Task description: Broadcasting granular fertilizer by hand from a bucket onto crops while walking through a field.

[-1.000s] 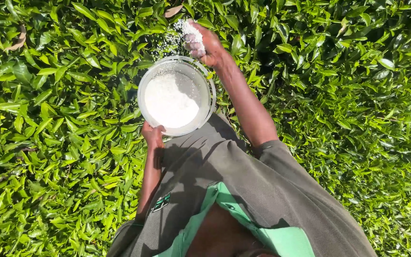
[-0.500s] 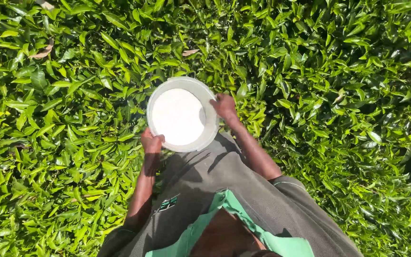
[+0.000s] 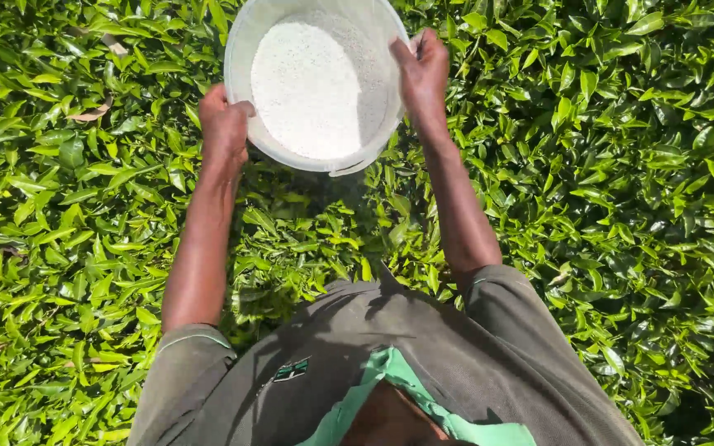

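Observation:
A white plastic bucket (image 3: 378, 49) holds fine white granules (image 3: 307, 87) that fill its bottom. I hold it out in front of me at arm's length, above the bushes. My left hand (image 3: 223, 124) grips its rim on the left side. My right hand (image 3: 423, 74) grips the rim on the right side, fingers curled over the edge. The bucket's top edge is cut off by the frame.
Dense green leafy bushes (image 3: 621, 165) surround me on all sides, in bright sun. My grey short-sleeved shirt (image 3: 357, 355) with a green collar fills the lower middle. A few dry brown leaves (image 3: 84, 114) lie among the green at the left.
A second ago my right hand was scattering granules past the bucket. It came back to the rim, and now both hands hold the bucket farther out, arms stretched.

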